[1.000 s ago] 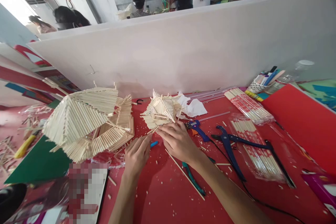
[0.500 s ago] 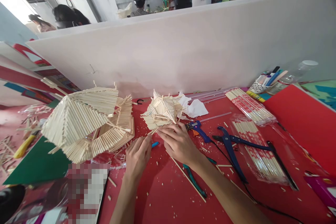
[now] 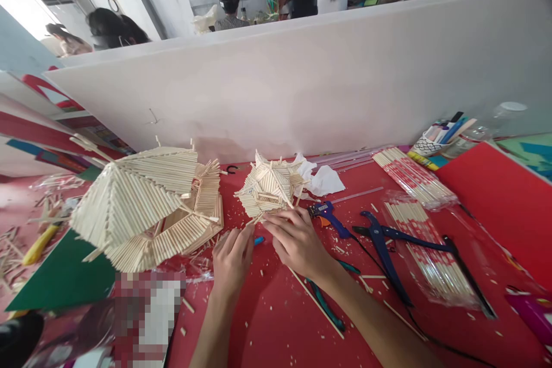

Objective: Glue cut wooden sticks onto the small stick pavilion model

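My left hand [image 3: 234, 254] is closed, its fingertips pinching a thin wooden stick [image 3: 255, 220]. The stick's other end runs to the fingers of my right hand [image 3: 297, 242], which are bent together over it. Just beyond both hands stands a small pointed roof model [image 3: 271, 175] built of short wooden sticks; my right fingertips lie at its near edge, and whether they touch it I cannot tell. To the left is a larger stick-built model [image 3: 129, 195] with a wide pitched roof. A blue glue gun [image 3: 331, 219] lies right of my right hand.
Blue cutters [image 3: 382, 253] and packs of wooden sticks [image 3: 431, 247] lie at the right. Green-handled pliers [image 3: 325, 306] rest under my right forearm. White tissue [image 3: 326, 180] sits behind. A white partition [image 3: 276, 86] bounds the red table, with several people beyond.
The view has shifted slightly, so the table things appear a little further right and lower. Both hands keep their pinch at the near edge of the small model.
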### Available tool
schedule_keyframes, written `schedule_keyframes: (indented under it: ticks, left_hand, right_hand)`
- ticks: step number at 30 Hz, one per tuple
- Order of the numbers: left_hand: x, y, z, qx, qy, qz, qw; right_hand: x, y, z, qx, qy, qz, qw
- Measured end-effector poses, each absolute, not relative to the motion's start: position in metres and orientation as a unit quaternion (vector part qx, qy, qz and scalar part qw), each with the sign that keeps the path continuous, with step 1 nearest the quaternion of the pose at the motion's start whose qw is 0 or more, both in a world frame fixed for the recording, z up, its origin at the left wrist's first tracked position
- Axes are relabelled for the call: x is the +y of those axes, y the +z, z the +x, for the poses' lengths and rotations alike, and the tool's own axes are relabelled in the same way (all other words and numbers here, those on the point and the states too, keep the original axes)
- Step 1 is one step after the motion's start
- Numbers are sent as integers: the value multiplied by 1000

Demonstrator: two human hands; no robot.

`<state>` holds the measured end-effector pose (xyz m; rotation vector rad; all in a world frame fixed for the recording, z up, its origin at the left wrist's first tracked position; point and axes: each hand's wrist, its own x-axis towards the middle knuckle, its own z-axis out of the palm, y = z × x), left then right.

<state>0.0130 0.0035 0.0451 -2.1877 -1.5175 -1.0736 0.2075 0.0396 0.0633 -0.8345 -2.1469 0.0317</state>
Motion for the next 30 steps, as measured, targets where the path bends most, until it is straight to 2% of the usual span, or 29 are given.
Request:
schedule_keyframes:
  ticks: [25,30]
  left_hand:
    - [8,48,13,-523,-423,-735,83]
    - [8,49,14,-535,-418,-731,73]
  right_hand:
    - [43,63,208,-848,25,-334,411]
    - [45,63,211,-839,27,-327,434]
